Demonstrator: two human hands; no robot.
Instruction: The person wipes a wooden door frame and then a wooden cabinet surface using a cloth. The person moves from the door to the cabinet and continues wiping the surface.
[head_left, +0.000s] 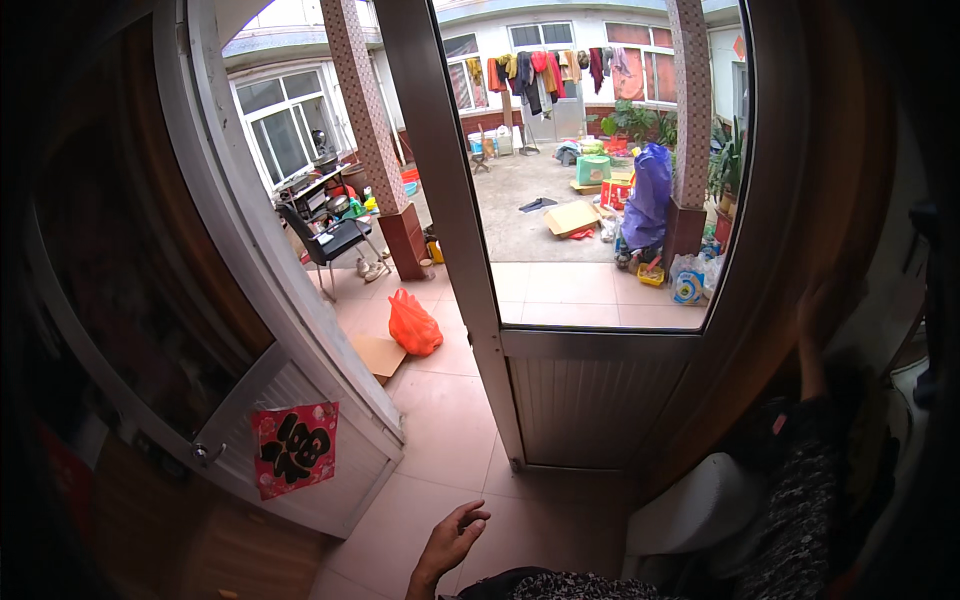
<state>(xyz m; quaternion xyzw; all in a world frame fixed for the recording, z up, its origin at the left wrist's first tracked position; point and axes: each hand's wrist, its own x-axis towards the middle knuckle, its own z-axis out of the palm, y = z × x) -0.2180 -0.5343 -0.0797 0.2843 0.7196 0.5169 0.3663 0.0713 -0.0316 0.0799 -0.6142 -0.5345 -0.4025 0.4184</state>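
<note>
My left hand (453, 534) hangs over the tiled floor (442, 435) at the bottom middle, fingers slightly bent and apart, with nothing in it. At the right, my right arm stretches out in a dark patterned sleeve. My right hand (814, 309) is dim against the brown wooden door surround (817, 217), and whether it grips anything there is hidden by shadow. Before me stands a metal-framed glass door panel (604, 341). To its left, a white door leaf (352, 457) is swung inward, with a lever handle (208, 452) and a red paper decoration (296, 450) bearing a black character.
A white padded seat (686, 502) is beside my right arm. Through the doorway, a red plastic bag (415, 324) rests by flattened cardboard (379, 355). Farther out are a black chair (326, 238), a tiled pillar (367, 97), a purple bag (649, 199) and hanging laundry (540, 75).
</note>
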